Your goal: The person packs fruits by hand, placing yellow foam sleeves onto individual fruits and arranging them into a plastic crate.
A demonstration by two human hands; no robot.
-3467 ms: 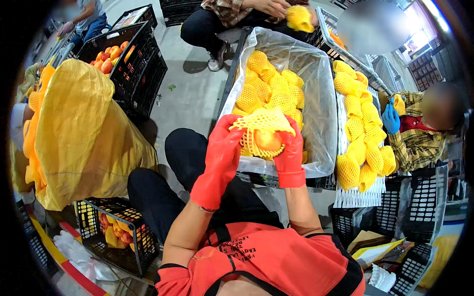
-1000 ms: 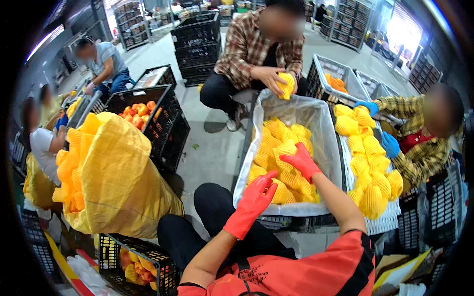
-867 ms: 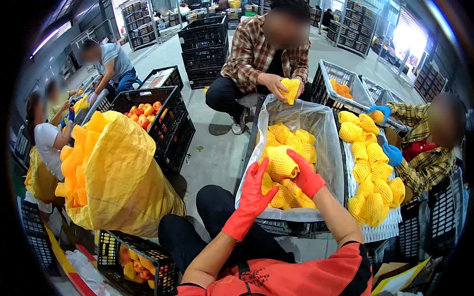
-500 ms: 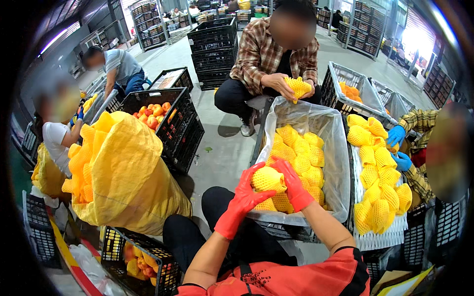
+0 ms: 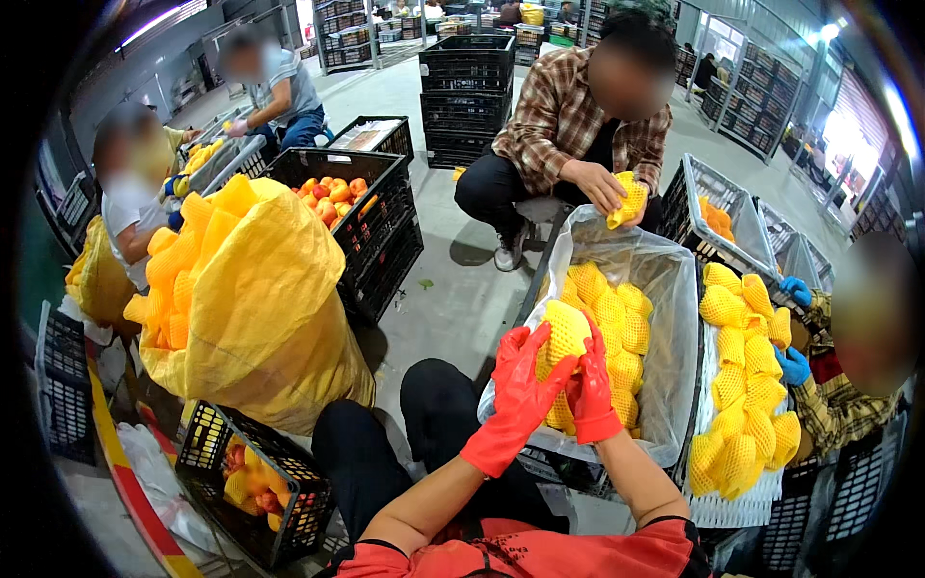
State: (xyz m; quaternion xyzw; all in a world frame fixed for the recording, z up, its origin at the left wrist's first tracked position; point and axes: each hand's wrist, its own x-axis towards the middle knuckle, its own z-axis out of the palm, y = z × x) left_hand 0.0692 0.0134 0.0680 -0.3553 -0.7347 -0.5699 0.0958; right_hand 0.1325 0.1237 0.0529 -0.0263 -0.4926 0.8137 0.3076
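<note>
Both of my hands wear red rubber gloves and are closed around one fruit in a yellow foam net sleeve (image 5: 567,329). My left hand (image 5: 523,383) wraps its left side and underside, while my right hand (image 5: 591,387) grips its lower right. They hold it tilted upward over the near left part of a crate lined with clear plastic (image 5: 677,323). Inside the liner lie several net-wrapped fruits (image 5: 617,318), packed close together. Across the crate, a squatting person in a plaid shirt holds another net-wrapped fruit (image 5: 628,199) in bare hands.
At my left stands a large yellow sack (image 5: 275,318) of foam nets. Behind it, black crates (image 5: 381,231) hold red-orange fruit. A low black crate (image 5: 246,491) sits beside my left leg. Wrapped fruits (image 5: 742,385) cover a white surface at right, near a co-worker's blue gloves (image 5: 795,366).
The wrapped fruit in my hands has turned from lying sideways to tilted upright, and my right hand has moved from its top to its lower side. My view has shifted left.
</note>
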